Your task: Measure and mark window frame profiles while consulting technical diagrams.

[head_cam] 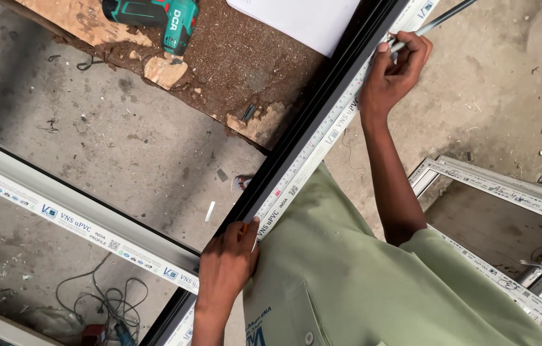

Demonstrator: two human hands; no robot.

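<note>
Concrete floor lies beneath a white window-frame profile (322, 144), where the left hand (227, 266) presses its lower stretch and the right hand (394, 70) pinches a thin metal rod (437, 22).

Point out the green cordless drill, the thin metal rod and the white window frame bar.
green cordless drill (156, 19), head view, body.
thin metal rod (441, 20), head view, mid shaft.
white window frame bar (322, 144), head view, taped face.
</note>
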